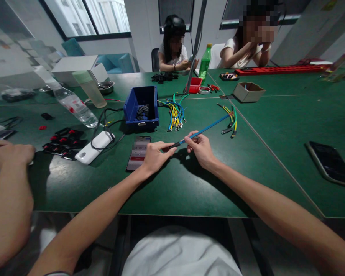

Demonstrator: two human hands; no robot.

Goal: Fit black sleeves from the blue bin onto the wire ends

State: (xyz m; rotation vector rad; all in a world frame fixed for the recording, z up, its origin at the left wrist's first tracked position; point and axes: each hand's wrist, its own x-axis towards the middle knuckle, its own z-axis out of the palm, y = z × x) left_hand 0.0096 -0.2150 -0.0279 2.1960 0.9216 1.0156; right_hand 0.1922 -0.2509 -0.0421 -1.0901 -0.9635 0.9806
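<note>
My left hand (156, 158) pinches a black sleeve (174, 145) at the near end of a blue cable (212, 125). My right hand (202, 151) grips that cable just past the sleeve, with thumb and fingers closed. From there the cable slants up and right to a small group of yellow, green and black-ended cables (234, 124). A bunch of yellow, blue and green cables with metal lugs (176, 115) lies beyond my hands. Beside it stands a blue bin (156, 94) holding black sleeves (143, 111). Under my left hand rests a phone (138, 154) with a lit screen.
A white power bank (94, 147) with a black cord, black-and-red parts (64, 142) and a tilted water bottle (77, 107) lie left. Another person's arm (13, 180) reaches in there. A cardboard box (248, 92) and a dark phone (332, 163) are right. Two people sit opposite.
</note>
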